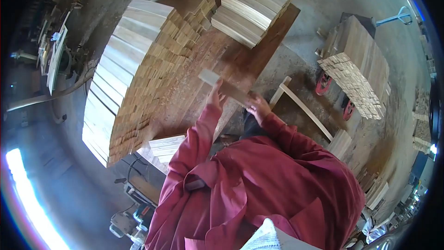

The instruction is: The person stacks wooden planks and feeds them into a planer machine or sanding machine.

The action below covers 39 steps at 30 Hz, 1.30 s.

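A short wooden board [237,94] is held up in front of my body, slanting from upper left to lower right. My left hand [215,96] is closed on it near its pale far-left end. Around its other end are the fingers of my right hand [258,106]. The board is slightly blurred. Below it lies a brown wooden worktable [203,67] with sawdust on its top. To the left of my hands, a long, high stack of wooden boards [138,83] stands on the table, cut ends toward me.
Another board stack [256,7] sits at the table's far end. On the right, a pallet jack [323,83] with a blue handle [398,16] carries more stacked boards [358,65]. A wooden frame [305,111] stands close to my right arm. A machine [138,217] is at lower left.
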Each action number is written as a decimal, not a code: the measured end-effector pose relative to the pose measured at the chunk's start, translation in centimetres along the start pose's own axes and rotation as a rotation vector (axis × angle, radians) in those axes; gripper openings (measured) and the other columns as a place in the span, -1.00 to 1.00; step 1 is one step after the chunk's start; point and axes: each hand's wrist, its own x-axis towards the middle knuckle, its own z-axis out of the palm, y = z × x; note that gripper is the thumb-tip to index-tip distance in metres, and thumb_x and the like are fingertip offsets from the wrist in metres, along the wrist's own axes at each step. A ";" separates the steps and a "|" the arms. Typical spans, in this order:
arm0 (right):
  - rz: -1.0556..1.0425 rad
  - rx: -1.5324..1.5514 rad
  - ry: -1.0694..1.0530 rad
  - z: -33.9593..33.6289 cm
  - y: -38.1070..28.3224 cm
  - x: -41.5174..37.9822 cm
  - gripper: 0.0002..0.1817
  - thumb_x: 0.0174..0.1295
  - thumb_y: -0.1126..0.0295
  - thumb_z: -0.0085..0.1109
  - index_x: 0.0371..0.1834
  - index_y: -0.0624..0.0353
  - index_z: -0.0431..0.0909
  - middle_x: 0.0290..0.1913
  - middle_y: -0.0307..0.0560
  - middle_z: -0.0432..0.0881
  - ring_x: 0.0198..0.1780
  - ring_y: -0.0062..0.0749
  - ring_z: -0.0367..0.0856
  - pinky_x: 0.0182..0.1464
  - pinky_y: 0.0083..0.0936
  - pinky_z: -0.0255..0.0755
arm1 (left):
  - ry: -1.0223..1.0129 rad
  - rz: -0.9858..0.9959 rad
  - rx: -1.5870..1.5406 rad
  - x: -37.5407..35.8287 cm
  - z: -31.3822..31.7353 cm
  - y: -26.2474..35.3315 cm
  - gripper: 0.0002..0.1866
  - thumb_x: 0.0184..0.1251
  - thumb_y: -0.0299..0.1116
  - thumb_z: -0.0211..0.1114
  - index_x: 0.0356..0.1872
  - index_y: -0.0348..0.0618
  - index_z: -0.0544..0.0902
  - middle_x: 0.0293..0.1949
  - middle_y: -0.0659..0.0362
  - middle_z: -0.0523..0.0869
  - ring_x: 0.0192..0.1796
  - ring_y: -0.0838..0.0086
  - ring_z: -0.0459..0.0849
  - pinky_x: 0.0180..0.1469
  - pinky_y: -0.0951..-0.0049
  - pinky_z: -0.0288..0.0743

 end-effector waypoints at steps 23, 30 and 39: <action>-0.297 0.116 0.284 2.8 -15.1 18.7 -0.24 0.18 0.25 0.62 0.42 0.19 0.48 0.34 -0.12 0.63 0.38 -0.32 0.55 0.43 -0.24 0.36 | 0.049 0.171 0.158 17.3 15.7 8.7 -0.01 0.42 0.48 0.24 0.61 -0.08 0.37 0.54 0.14 0.44 0.51 0.31 0.41 0.49 0.12 0.27; -0.436 -0.045 0.315 2.2 -13.4 19.9 -0.29 0.19 0.35 0.63 0.39 0.21 0.49 0.27 -0.09 0.66 0.31 -0.32 0.59 0.40 -0.37 0.44 | 0.015 0.052 0.570 18.9 13.2 9.9 0.17 0.25 0.60 0.28 0.74 0.12 0.17 0.59 0.06 0.35 0.57 0.09 0.32 0.45 -0.23 0.30; -0.309 -0.207 0.502 2.5 -11.3 14.4 0.00 0.25 0.14 0.63 0.57 0.49 0.25 0.31 0.24 0.62 0.36 -0.24 0.62 0.27 -0.47 0.55 | 0.281 0.542 0.906 13.8 1.9 5.5 -0.21 0.54 0.17 0.34 0.38 -0.46 0.56 0.25 -0.17 0.66 0.20 0.21 0.72 0.19 0.21 0.60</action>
